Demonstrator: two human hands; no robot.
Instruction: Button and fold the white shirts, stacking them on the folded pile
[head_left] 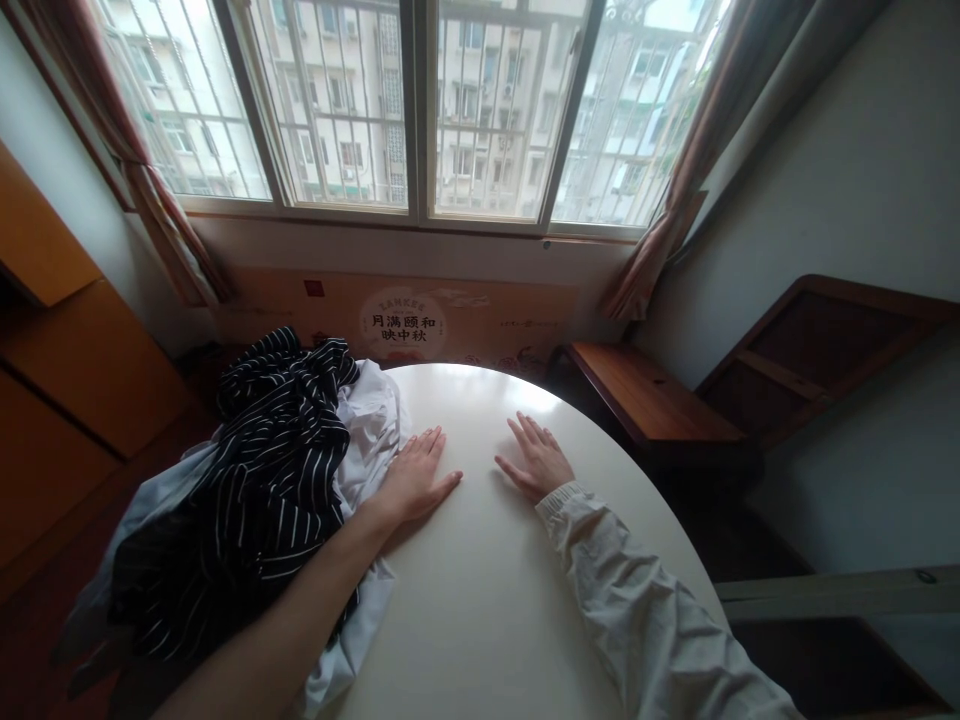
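Observation:
My left hand [417, 475] lies flat on the white round table [465, 600], fingers stretched out and thumb apart. It is right beside a heap of clothes and holds nothing. In that heap, a black garment with white stripes [255, 500] lies crumpled on top of a white garment [371, 415], whose edge reaches close to my left hand. My right hand [536, 458] also rests open on the tabletop, fingers spread, with nothing in it. A light, wrinkled sleeve [615, 570] covers my right arm to the wrist, while the left forearm is bare.
Beyond the table, a printed cardboard panel [480, 310] leans under a barred window [420, 120]. A brown wooden desk or bench [660, 395] stands at the right, near a dark wooden frame [810, 350]. Orange-brown cabinets [82, 370] line the left side.

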